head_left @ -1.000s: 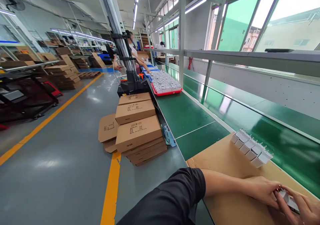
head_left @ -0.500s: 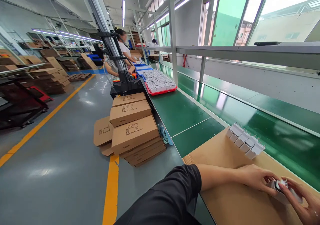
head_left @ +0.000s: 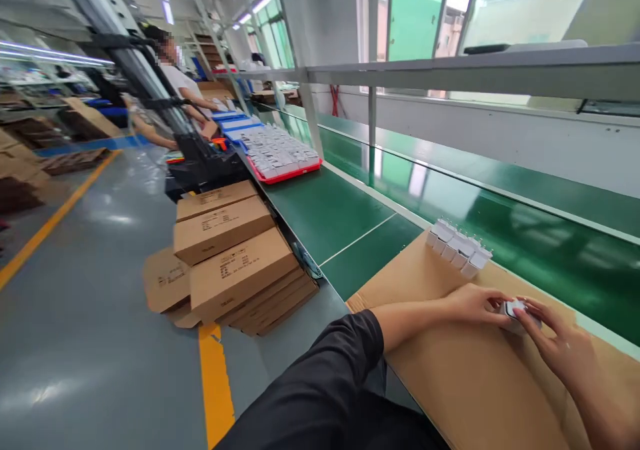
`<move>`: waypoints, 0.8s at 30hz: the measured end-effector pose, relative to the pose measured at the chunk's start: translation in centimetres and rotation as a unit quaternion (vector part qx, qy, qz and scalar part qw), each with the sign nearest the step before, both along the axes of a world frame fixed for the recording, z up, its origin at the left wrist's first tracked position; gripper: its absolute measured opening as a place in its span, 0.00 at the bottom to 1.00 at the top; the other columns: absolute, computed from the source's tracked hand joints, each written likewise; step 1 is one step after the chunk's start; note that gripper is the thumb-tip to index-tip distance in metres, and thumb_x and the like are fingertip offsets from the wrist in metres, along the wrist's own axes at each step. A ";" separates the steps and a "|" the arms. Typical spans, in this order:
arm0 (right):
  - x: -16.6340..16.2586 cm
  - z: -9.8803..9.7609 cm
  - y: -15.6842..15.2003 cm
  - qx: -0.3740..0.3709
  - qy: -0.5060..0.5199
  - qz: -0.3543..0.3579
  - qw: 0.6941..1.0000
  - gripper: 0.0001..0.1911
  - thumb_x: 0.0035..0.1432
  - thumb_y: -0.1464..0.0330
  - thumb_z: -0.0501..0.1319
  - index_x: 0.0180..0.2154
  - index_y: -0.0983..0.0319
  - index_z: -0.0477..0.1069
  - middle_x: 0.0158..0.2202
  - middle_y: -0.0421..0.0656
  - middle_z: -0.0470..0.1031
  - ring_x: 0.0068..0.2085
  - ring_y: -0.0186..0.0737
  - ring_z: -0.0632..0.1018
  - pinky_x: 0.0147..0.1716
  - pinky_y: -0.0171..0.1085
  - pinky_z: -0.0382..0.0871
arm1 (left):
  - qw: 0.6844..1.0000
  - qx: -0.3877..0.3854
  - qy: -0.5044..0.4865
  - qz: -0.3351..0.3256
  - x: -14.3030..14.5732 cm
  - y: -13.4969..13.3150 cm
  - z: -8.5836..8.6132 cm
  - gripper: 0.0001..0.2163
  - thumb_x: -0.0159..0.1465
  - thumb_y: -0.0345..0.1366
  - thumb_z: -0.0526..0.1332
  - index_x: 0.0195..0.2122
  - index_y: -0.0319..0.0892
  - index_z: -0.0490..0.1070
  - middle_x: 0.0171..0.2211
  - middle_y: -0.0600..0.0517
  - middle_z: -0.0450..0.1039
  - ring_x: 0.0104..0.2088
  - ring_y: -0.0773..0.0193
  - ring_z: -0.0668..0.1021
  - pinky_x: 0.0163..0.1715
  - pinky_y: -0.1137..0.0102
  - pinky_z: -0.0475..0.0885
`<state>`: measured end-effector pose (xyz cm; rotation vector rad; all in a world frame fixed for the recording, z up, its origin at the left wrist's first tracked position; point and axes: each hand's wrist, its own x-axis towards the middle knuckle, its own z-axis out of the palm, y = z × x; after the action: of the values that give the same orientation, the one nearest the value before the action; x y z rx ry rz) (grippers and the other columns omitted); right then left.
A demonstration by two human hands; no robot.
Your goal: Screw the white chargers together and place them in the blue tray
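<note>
My left hand (head_left: 473, 305) is closed round the left side of some white plug adapters (head_left: 511, 322) standing low over the brown cardboard sheet (head_left: 450, 363). From the other side, my right hand (head_left: 557, 337) grips the same small group, its fingers on the top and right side. Fingers cover much of them, so I cannot tell how many are there. Farther up the cardboard, a row of several white plug adapters (head_left: 459, 247) stands close together with metal pins pointing up.
Flat brown cartons (head_left: 245, 270) are stacked left of the bench. A red tray (head_left: 290, 175) full of white adapters sits on the green bench surface (head_left: 330, 217), with blue trays (head_left: 240, 125) behind. A person (head_left: 183, 90) works beyond a metal post (head_left: 125, 50).
The view has swung right, so everything sits farther left in the picture. Both hands stay on the adapters, and the right forearm shows more.
</note>
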<state>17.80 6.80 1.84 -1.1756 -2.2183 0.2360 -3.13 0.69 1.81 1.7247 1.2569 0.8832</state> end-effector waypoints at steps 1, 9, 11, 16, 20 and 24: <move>-0.5 0.6 -1.0 -0.043 0.006 0.002 0.999 0.17 0.53 0.48 0.58 0.42 0.42 0.74 0.43 0.43 0.81 0.35 0.50 0.83 0.25 0.43 0.75 | 1.000 0.006 -0.008 0.005 0.0 -0.3 -0.1 0.26 0.61 0.47 0.63 0.58 0.43 0.68 0.45 0.51 0.77 0.43 0.64 0.78 0.48 0.72 0.71; -1.9 1.8 -3.4 -0.134 0.054 0.056 0.988 0.22 0.63 0.54 0.54 0.53 0.56 0.71 0.50 0.44 0.78 0.50 0.47 0.79 0.50 0.45 0.73 | 0.997 0.058 -0.055 0.019 -0.1 -0.4 -1.3 0.20 0.60 0.41 0.64 0.52 0.38 0.73 0.41 0.49 0.80 0.38 0.63 0.80 0.42 0.72 0.73; -1.7 2.0 -3.6 -0.134 0.052 0.070 0.987 0.22 0.63 0.55 0.54 0.54 0.56 0.71 0.50 0.44 0.78 0.50 0.46 0.79 0.50 0.44 0.73 | 0.997 0.051 -0.059 0.024 -0.1 -0.6 -1.2 0.19 0.60 0.40 0.64 0.51 0.38 0.73 0.42 0.48 0.79 0.37 0.63 0.80 0.42 0.72 0.73; -1.9 2.5 -4.3 -0.119 0.042 0.082 0.989 0.21 0.64 0.56 0.54 0.54 0.57 0.70 0.50 0.44 0.78 0.50 0.46 0.79 0.49 0.43 0.73 | 0.997 0.035 -0.065 0.028 -0.2 -1.0 -1.0 0.19 0.60 0.40 0.65 0.51 0.40 0.74 0.39 0.49 0.80 0.36 0.64 0.80 0.40 0.74 0.73; -2.0 2.6 -4.5 -0.106 0.020 0.072 0.992 0.20 0.64 0.57 0.55 0.54 0.58 0.70 0.49 0.44 0.79 0.48 0.46 0.80 0.45 0.42 0.74 | 0.997 0.032 -0.069 0.020 -0.3 -0.8 -1.1 0.18 0.59 0.40 0.65 0.50 0.38 0.75 0.37 0.49 0.80 0.34 0.65 0.79 0.38 0.74 0.72; -1.8 2.9 -4.4 -0.102 -0.002 0.089 0.991 0.19 0.63 0.58 0.55 0.52 0.59 0.71 0.46 0.44 0.80 0.44 0.44 0.81 0.42 0.40 0.73 | 0.998 0.024 -0.066 0.009 -0.4 -0.7 -1.2 0.19 0.59 0.39 0.65 0.51 0.38 0.74 0.37 0.49 0.79 0.30 0.66 0.79 0.36 0.74 0.72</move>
<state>16.00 2.41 4.78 -1.0802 -2.3479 0.5455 -3.57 -0.05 0.65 1.6655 1.1749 1.0275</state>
